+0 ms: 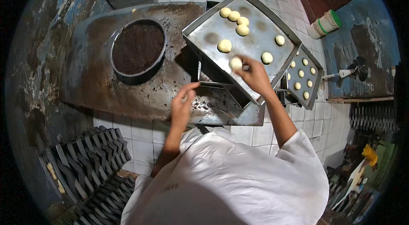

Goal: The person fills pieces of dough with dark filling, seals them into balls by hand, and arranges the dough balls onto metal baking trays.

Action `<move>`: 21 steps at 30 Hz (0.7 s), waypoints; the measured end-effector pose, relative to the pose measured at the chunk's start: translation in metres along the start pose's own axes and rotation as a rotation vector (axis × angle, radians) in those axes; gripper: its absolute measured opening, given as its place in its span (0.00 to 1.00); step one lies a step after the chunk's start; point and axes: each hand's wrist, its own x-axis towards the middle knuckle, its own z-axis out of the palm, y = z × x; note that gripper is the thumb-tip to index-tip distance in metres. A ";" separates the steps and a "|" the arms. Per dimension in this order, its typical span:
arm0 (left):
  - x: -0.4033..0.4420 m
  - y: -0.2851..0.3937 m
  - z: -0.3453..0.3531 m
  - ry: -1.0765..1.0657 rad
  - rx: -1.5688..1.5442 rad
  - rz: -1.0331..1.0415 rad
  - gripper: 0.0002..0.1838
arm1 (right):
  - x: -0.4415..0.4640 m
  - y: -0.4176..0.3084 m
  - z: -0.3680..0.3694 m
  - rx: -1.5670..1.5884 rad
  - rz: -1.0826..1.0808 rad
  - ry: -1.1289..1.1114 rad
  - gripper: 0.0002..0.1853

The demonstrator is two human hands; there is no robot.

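A large metal tray (260, 37) stands raised and tilted over the worktable, with several pale dough balls on it. Near its front part, my right hand (254, 76) pinches a round dough ball (235, 63) between thumb and fingers. Other balls lie close by, one (266, 58) to the right and one (224, 46) farther back. My left hand (183, 101) is beside the metal frame (213, 85) under the tray, slightly blurred, with its fingers apart and nothing in them. Left of the tray, a round pan (114, 64) holds dark brown crumbly filling.
The stained metal worktable (93, 93) spans the front. A second tray (313, 93) of dough balls sits lower at the right. Stacked dark trays (85, 161) stand at the lower left. A white bucket with a green lid (326, 24) is at the back right.
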 end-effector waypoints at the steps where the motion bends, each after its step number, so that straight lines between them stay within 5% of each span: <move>1: -0.004 -0.007 -0.014 0.095 -0.016 -0.045 0.17 | 0.021 0.026 0.009 -0.213 -0.186 0.165 0.32; 2: -0.012 -0.015 -0.027 0.189 -0.031 -0.093 0.16 | 0.040 0.068 0.030 -0.420 -0.373 0.331 0.37; 3: -0.022 -0.020 -0.038 0.266 -0.085 -0.115 0.15 | 0.051 0.105 0.050 -0.582 -0.328 0.164 0.42; 7: -0.052 -0.038 -0.078 0.482 -0.094 -0.096 0.12 | 0.059 0.113 0.048 -0.599 -0.362 0.088 0.37; 9: -0.066 -0.049 -0.091 0.564 -0.136 -0.086 0.11 | 0.083 0.081 0.009 -0.458 0.072 -0.240 0.40; 10: -0.069 -0.054 -0.093 0.602 -0.181 -0.083 0.11 | 0.098 0.081 0.011 -0.461 0.071 -0.243 0.40; 12: -0.072 -0.056 -0.091 0.640 -0.205 -0.103 0.10 | 0.125 0.085 0.029 -0.476 -0.137 0.326 0.41; 15: -0.071 -0.055 -0.084 0.651 -0.244 -0.097 0.10 | 0.141 0.117 0.079 -0.617 -0.304 0.384 0.42; 18: -0.066 -0.047 -0.081 0.644 -0.251 -0.038 0.10 | 0.137 0.110 0.075 -0.548 -0.142 0.258 0.43; 21: -0.065 -0.049 -0.084 0.660 -0.252 -0.010 0.10 | 0.128 0.096 0.062 -0.512 -0.244 0.332 0.41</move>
